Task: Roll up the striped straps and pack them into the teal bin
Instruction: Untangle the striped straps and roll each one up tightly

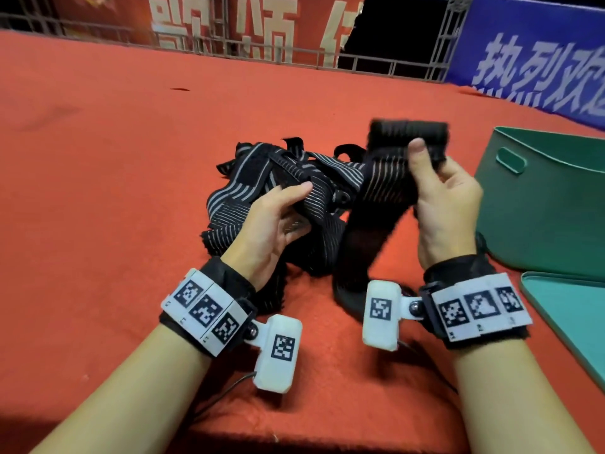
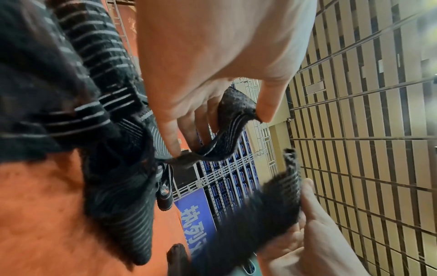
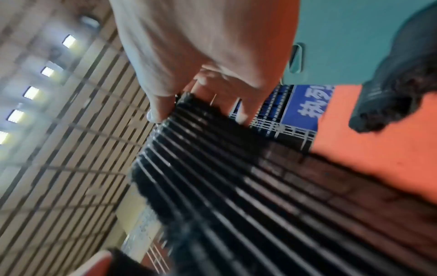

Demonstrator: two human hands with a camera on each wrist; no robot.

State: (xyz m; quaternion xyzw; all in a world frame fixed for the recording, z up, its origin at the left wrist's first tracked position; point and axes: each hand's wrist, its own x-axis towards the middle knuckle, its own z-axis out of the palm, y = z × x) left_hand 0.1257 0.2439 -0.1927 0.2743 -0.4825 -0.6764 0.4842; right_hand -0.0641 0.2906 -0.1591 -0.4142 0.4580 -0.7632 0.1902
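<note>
Here the right hand [image 1: 440, 194] has its thumb pressed flat on the front of a raised strap [image 1: 389, 181], with the other fingers curled behind it, so the band is clamped between thumb and fingers. The top end of that strap is turned over into a short thick roll [image 1: 409, 132] just above the thumb tip; its lower length hangs down to the red cloth [image 1: 98, 178] between the 2 wrists. In the right wrist view the thumb [image 3: 158, 110] and a fingertip sit on opposite sides of the striped band [image 3: 212, 168], which is blurred.

The left hand [image 1: 275, 221] is held palm up with its fingers curled into the pile of straps [image 1: 262, 191]. The left wrist view shows its thumb and fingertips [image 2: 172, 147] pinching a narrow strap end [image 2: 227, 138] that bends between them.

The pile is a loose tangle of black bands with pale stripes, lying on the cloth in front of both hands and touching the raised strap on its left side.

The teal bin [image 1: 540, 204] stands on the cloth just to the right of the right hand, its near wall with an oval handle slot [image 1: 510, 160] facing the hand. What is inside it cannot be seen. A flat teal lid [image 1: 576, 316] lies in front of the bin, beside the right wrist.

Both wrists wear black bands with white marker tags [image 1: 203, 311].
</note>
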